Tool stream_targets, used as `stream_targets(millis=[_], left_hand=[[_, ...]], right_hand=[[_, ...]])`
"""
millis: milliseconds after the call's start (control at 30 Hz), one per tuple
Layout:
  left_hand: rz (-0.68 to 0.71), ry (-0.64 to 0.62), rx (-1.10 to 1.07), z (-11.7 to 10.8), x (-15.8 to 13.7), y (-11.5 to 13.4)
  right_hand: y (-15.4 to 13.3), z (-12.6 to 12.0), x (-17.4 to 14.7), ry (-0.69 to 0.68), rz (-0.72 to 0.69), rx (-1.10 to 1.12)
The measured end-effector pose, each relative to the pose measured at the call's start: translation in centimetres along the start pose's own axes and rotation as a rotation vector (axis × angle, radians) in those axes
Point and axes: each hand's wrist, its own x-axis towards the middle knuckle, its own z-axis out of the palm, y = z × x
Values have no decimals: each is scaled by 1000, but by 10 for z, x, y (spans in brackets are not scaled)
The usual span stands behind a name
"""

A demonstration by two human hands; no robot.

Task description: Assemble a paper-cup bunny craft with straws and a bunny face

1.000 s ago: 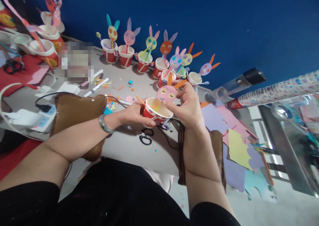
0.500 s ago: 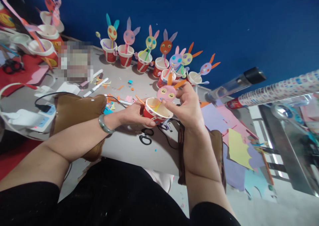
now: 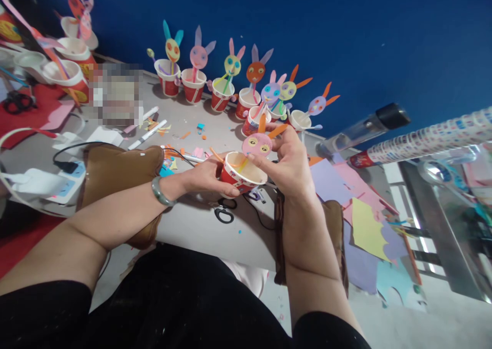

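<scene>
My left hand [image 3: 213, 177] is closed round the side of a red and white paper cup [image 3: 240, 177], its thumb along the front. An orange straw or strip sticks out of the cup's left side. A pink paper rabbit face [image 3: 255, 145] with yellow-ringed eyes and orange ears stands above the rim on a yellow stem. My right hand [image 3: 290, 159] pinches this face, thumb at its lower front and fingers behind. Below the cup, black-handled scissors [image 3: 225, 210] lie on the table [image 3: 207, 236].
Several finished rabbit cups [image 3: 194, 85] line the blue wall. White pens [image 3: 151, 134] and paper scraps lie left of centre. A power strip [image 3: 71, 182] and brown cushion [image 3: 119, 175] sit left. Coloured paper sheets [image 3: 365, 226] and a long stack of cups [image 3: 423, 139] are at right.
Almost nothing differs. Both hands keep their hold, and the pink rabbit face sits slightly lower or tilted a little against the cup.
</scene>
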Motion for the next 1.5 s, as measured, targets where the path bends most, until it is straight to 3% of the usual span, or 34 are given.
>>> stream_targets(millis=[700,1000,1200,1333,1400,1500], left_hand=[[15,19,-17,-3,-1,-6],[-2,236,-27,-15,2,-6],[123,363,-116,-19,11,-8],[180,548,-156,-25,17,-8],[191,625,-168,-27,18,-7],[193,673,-171,-27,18,-4]], right_hand=[[4,0,2,34,-3,-19],[17,-3,6,137,-60,1],[26,-1,11,157,-45,-83],[19,-3,9,202,-27,-141],[10,-3,5,181,-8,-175],[-3,-2,-3,-4,41,-258]])
